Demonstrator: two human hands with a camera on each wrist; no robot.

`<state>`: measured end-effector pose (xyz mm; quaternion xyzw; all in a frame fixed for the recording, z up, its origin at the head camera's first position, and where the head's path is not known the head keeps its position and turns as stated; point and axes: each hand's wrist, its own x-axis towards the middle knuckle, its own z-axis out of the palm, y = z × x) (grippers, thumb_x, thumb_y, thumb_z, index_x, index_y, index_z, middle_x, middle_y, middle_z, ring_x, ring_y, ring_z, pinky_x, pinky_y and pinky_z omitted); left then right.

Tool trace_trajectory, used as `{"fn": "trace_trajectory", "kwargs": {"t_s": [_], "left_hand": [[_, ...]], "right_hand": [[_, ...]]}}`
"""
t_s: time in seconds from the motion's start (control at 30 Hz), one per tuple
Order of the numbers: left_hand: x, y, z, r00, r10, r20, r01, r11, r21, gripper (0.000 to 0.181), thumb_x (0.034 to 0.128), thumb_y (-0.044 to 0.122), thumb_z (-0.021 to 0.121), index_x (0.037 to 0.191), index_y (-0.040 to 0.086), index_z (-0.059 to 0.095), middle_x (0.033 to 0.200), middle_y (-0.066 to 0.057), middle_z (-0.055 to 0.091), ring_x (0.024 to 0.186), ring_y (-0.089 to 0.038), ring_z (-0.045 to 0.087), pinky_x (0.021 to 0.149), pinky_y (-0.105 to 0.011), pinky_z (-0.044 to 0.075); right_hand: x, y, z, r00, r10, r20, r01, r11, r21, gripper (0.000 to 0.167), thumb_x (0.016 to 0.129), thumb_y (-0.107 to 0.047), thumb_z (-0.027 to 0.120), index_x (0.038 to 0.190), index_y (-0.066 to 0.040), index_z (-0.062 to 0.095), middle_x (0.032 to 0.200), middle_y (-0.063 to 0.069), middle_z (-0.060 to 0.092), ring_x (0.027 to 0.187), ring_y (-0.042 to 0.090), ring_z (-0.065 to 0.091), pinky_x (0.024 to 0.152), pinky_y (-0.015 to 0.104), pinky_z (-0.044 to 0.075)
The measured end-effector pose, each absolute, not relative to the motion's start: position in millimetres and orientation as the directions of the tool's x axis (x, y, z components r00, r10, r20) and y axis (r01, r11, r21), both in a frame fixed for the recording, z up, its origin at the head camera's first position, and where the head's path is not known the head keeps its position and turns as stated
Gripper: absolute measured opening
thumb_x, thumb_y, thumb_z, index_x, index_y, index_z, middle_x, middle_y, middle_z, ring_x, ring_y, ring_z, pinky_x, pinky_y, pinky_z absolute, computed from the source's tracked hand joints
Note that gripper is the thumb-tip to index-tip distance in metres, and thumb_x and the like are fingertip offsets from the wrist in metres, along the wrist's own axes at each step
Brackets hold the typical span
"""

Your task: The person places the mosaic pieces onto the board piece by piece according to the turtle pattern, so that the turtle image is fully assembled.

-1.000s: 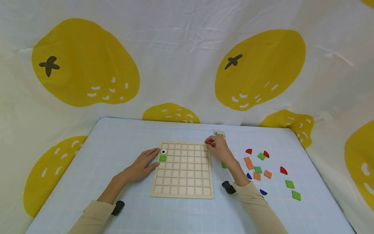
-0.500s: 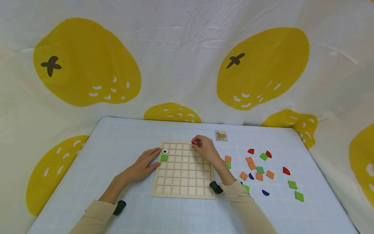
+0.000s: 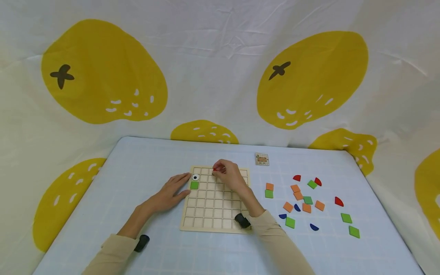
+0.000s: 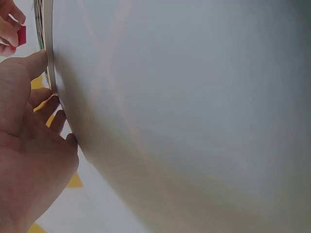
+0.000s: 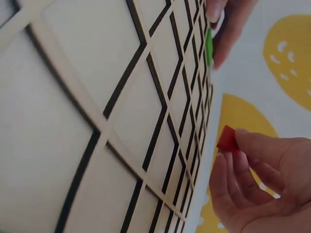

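Right hand pinches a red piece, seemingly above the far edge of the grid board; relaxed left hand touches its left side.

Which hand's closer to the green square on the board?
Left. The left hand touches the board beside the green square; the right hand is farther away, over the board's far rows.

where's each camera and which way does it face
Head: on the head, facing forward and down at the grid board; shows left hand, right hand, sleeved arms.
Left wrist: on that wrist, facing the tabletop; left hand, right fingers.
Right wrist: on that wrist, facing across the board; both hands.
Both wrist views share the red piece.
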<state>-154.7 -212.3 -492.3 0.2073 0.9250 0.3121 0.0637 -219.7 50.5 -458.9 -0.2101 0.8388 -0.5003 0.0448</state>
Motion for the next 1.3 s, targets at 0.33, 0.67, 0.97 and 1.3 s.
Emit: {"fn": "trace_trajectory", "kwargs": {"t_s": [0.33,0.67,0.97,1.3], "left_hand": [[-156.7,-212.9,-493.7,-0.904,0.427,0.007,0.343,0.716,0.609,0.064,0.1072,0.026,0.058,0.161,0.002,0.031,0.164,-0.02,0.031,0.151,-0.042,0.026,0.118,-0.063,0.026],[-155.7,-211.4,-490.5,-0.907,0.42,-0.008,0.327,0.718,0.614,0.064,0.1072,0.026,0.058,0.161,0.002,0.031,0.165,-0.019,0.031,0.151,-0.042,0.025,0.119,-0.062,0.025],[-155.2,-211.7,-491.1,-0.908,0.419,-0.002,0.332,0.722,0.608,0.064,0.1067,0.024,0.059,0.16,0.001,0.032,0.164,-0.02,0.032,0.15,-0.042,0.027,0.118,-0.062,0.026],[-155.4,-210.9,-491.9,-0.91,0.416,0.004,0.333,0.723,0.606,0.064,0.1062,0.023,0.06,0.16,0.001,0.032,0.164,-0.02,0.032,0.15,-0.042,0.027,0.118,-0.062,0.027]], "right_hand": [[-220.9,27.4,-466.9,-0.895,-0.43,0.116,-0.304,0.399,-0.865,0.014,0.094,-0.001,0.074,0.107,0.005,0.071,0.099,0.013,0.073,0.091,0.028,0.069,0.083,0.037,0.057],[-221.1,17.9,-470.3,-0.882,-0.462,0.095,-0.314,0.425,-0.849,0.012,0.095,-0.002,0.073,0.106,0.003,0.074,0.095,0.012,0.072,0.085,0.022,0.068,0.076,0.029,0.055],[-223.4,13.6,-471.6,-0.878,-0.469,0.095,-0.332,0.454,-0.827,0.01,0.095,-0.001,0.073,0.102,0.004,0.075,0.09,0.012,0.072,0.079,0.02,0.067,0.07,0.025,0.053],[-220.3,14.1,-464.0,-0.885,-0.463,0.051,-0.309,0.501,-0.809,0.013,0.096,0.001,0.069,0.106,0.004,0.077,0.1,0.015,0.075,0.083,0.021,0.067,0.071,0.026,0.053]]}}
